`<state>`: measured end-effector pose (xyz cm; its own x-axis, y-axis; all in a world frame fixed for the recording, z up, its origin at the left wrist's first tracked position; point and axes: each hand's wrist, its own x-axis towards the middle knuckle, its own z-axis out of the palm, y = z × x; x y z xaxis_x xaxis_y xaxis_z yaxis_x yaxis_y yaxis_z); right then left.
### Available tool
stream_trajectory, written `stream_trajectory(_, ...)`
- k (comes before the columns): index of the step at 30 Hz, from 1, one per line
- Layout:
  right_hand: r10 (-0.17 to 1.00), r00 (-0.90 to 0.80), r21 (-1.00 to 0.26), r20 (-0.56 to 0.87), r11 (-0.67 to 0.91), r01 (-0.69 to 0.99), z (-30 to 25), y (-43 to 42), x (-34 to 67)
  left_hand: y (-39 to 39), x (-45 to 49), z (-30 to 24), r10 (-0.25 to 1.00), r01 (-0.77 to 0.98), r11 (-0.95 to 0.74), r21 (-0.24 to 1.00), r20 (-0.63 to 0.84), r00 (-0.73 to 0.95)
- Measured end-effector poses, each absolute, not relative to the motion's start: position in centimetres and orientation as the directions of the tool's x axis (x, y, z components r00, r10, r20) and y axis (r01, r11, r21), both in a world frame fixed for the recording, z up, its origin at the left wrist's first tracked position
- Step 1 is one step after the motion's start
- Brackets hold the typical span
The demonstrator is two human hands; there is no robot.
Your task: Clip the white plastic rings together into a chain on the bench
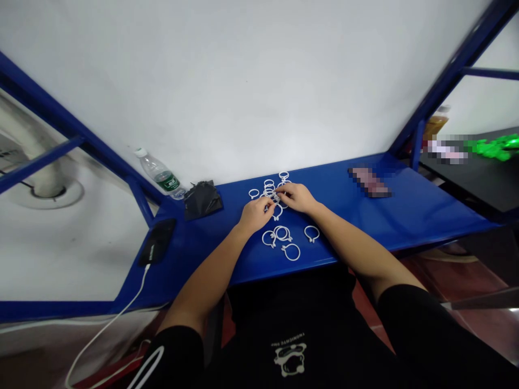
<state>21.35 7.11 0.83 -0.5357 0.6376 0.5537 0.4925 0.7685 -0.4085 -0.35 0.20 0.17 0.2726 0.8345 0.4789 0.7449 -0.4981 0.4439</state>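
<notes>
A white clip ring (281, 211) lay just right of the left hand (256, 214), nearside of the right hand (298, 198); either's grip, I couldn't tell.

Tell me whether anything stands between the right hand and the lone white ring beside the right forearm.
Nothing visible does: only blue tabletop shows between the right hand and the white ring; the forearm passes to its right.

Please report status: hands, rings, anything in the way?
Left hand, right hand: close together among rings. Other rings loose, nearer the body. Bottle off left, not in the way.
</notes>
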Motion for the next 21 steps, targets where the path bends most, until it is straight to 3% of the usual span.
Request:
stream_trajectory(9,0.573,-0.574,-0.371,0.585,0.819,0.439,1.5,5.9,21.0,1.1,-1.1,-0.3,0.866,0.762,-0.307,0.570,0.499,-0.024)
stream_trajectory(15,0.464,-0.666,-0.309,0.584,0.886,0.346,2.0,4.7,19.9,1.3,-1.3,-0.7,0.884,0.741,-0.298,0.602,0.467,-0.024)
stream_trajectory(21,0.515,-0.606,-0.333,0.605,0.856,0.395,1.8,4.9,20.0,1.2,-1.3,-0.3,0.833,0.740,-0.375,0.559,0.553,0.004)
